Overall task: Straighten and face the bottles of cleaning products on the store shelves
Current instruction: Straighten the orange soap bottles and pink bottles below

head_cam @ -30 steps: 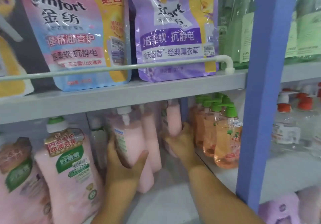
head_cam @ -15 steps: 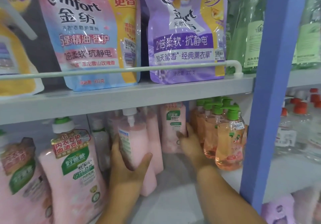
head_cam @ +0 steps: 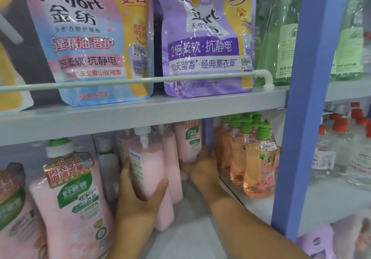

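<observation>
Pink pump bottle [head_cam: 149, 170] upright, label leftward, left hand [head_cam: 138, 196] gripping.

Grey shelves [head_cam: 140, 114], blue upright [head_cam: 313, 98]

Two bags [head_cam: 96, 43] sit side by side on the top shelf [head_cam: 140, 114]. Under it, pump bottles [head_cam: 259, 162] stand right of the far bottle [head_cam: 189, 140].
</observation>
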A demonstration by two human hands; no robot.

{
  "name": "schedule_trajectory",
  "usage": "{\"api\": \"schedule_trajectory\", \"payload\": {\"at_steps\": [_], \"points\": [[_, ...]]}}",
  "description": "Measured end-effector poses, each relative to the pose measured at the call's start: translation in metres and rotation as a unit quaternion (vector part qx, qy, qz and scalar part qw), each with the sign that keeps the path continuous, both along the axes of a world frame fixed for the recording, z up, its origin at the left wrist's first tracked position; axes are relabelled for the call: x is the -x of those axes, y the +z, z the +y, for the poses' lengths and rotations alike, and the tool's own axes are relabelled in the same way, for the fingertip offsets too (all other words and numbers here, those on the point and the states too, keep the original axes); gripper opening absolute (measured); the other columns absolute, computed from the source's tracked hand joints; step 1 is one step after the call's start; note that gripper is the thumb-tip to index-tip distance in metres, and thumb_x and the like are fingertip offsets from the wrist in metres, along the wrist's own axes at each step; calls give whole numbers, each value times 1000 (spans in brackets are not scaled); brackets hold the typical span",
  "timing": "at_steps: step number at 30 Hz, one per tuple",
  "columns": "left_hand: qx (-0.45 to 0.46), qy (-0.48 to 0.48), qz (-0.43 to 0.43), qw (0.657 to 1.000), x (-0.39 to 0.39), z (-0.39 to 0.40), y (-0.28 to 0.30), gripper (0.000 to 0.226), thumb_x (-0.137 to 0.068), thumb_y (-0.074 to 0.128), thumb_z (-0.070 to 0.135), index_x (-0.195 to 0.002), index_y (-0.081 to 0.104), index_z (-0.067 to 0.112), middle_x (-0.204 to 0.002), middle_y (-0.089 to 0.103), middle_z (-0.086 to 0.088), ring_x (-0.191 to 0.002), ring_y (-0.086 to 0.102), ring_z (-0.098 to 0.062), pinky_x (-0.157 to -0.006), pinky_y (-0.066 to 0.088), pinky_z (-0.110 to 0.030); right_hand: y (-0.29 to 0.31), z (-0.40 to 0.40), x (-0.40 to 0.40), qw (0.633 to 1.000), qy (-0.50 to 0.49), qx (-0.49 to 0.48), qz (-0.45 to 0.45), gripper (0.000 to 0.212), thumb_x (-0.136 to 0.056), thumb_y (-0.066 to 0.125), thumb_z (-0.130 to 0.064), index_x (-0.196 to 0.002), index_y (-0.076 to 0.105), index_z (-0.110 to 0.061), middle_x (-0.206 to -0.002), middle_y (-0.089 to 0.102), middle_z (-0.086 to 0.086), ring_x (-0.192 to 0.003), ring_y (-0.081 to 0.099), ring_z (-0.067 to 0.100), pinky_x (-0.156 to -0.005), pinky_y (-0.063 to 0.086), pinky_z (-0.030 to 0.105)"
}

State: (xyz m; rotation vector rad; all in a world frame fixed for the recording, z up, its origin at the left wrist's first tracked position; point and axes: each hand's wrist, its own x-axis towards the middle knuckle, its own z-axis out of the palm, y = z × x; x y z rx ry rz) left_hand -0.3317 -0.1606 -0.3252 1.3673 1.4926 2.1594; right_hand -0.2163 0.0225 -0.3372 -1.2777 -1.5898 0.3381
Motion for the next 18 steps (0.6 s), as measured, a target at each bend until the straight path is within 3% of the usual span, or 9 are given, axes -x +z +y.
{"api": "schedule_trajectory", "payload": {"at_steps": [5, 7, 9, 11, 13, 16, 18], "points": [[11, -1, 2, 1000, 0, -3, 0, 98, -64, 96, 41, -139, 38, 65, -139, 59, 29, -128, 58, 2, -110, 48, -46, 3, -6, 5, 999, 10, 5, 32, 98, -52, 99, -47, -124, 56, 4, -117, 55, 25, -104, 58, 40, -82, 51, 39], [14, -1, 3, 1000, 1, -3, 1, 96, -67, 94, 30, -139, 39, 63, -137, 60, 29, -127, 59, 1, -108, 49, -46, 9, -12, 0, 999, 20, 15, 36, 94, -62, 96, -46, -131, 54, 2, -125, 52, 24, -111, 56, 38, -88, 48, 34], [21, 4, 6, 1000, 2, -3, 0, 96, -72, 92, 18, -144, 41, 55, -139, 59, 26, -128, 59, -1, -109, 50, -47, 20, -27, -5, 995, 30, -40, 85, 74, -76, 85, -48, -131, 58, -6, -127, 54, 16, -115, 56, 35, -90, 46, 27], [29, 13, 7, 999, 3, -4, -1, 98, -73, 93, 15, -149, 40, 46, -142, 58, 22, -130, 58, -2, -110, 49, -44, 31, -48, -6, 971, 143, -54, 182, 51, -81, 70, -52, -123, 62, -23, -120, 62, -4, -112, 62, 15, -92, 51, 22], [31, 16, 3, 999, 3, -6, -1, 99, -70, 92, 22, -150, 38, 43, -143, 58, 17, -129, 58, -3, -108, 49, -39, 37, -65, -3, 921, 316, 40, 223, 51, -80, 71, -49, -126, 62, -30, -118, 69, -18, -110, 66, 2, -90, 52, 16], [39, 21, -4, 999, 6, -7, -3, 96, -70, 87, 21, -149, 37, 45, -139, 61, 18, -123, 62, -1, -99, 52, -32, 35, -76, 4, 865, 438, 173, 176, 60, -85, 80, -28, -139, 56, -32, -127, 71, -14, -119, 66, 5, -102, 54, 30], [46, 27, 5, 999, 7, -9, -1, 95, -77, 87, 10, -148, 37, 48, -129, 62, 32, -113, 62, 11, -89, 52, -23, 38, -78, 7, 863, 438, 183, 173, 63, -83, 85, -20, -138, 56, -30, -126, 73, -9, -118, 68, 9, -104, 54, 38]]}}
